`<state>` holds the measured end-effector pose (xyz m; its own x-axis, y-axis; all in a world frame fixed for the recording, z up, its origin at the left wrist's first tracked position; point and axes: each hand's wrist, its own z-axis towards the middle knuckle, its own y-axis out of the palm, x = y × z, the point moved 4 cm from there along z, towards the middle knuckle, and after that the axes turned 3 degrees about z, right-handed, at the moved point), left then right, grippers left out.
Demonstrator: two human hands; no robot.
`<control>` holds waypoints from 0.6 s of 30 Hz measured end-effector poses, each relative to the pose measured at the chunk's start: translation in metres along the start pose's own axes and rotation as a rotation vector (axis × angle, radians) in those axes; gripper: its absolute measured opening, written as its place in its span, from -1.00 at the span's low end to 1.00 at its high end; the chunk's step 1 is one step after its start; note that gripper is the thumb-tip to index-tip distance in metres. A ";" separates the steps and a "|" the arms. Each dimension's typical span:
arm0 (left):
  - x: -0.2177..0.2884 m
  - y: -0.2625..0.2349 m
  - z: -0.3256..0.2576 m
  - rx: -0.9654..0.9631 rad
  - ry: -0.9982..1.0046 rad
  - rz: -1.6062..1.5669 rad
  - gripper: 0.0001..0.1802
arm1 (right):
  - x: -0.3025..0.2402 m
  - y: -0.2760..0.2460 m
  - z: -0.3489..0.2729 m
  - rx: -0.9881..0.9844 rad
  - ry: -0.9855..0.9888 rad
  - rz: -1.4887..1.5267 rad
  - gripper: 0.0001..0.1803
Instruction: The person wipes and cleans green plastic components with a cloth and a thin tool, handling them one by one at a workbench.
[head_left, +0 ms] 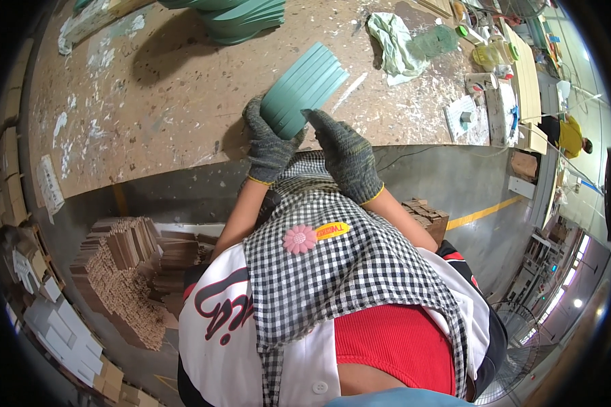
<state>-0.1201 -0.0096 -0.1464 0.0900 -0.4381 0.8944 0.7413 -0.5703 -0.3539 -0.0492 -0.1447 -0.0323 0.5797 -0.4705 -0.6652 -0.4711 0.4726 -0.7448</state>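
**Squaring a fanned stack at the bench edge**

Nearest, the left hand (pixel 268 146) in a grey knitted glove is wrapped shut around the lower end of a fanned stack of pale green flat strips (pixel 302 88), which rests tilted on the bench near its front edge. At three o'clock from it, the gloved right hand (pixel 346 152) presses curled fingers against the stack's near side. Judging by the splay, tapping the ends level while keeping both grips firm would align them best. Farther off on the paint-spattered wooden bench (pixel 163 102), at twelve o'clock, lies another pile of green strips (pixel 244 17), and at two o'clock a crumpled pale cloth (pixel 394 44).
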 end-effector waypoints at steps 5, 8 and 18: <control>0.003 -0.002 0.000 0.007 0.011 0.025 0.13 | -0.003 -0.002 -0.002 0.004 -0.052 -0.006 -0.57; 0.002 0.000 -0.001 0.003 0.041 0.052 0.14 | -0.002 -0.003 -0.003 0.000 -0.053 -0.016 -0.55; 0.006 0.002 -0.001 -0.010 0.009 0.032 0.06 | 0.000 -0.005 0.000 -0.021 -0.013 0.000 -0.54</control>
<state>-0.1186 -0.0139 -0.1416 0.1070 -0.4626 0.8801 0.7316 -0.5628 -0.3848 -0.0467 -0.1470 -0.0283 0.5883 -0.4605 -0.6647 -0.4851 0.4567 -0.7457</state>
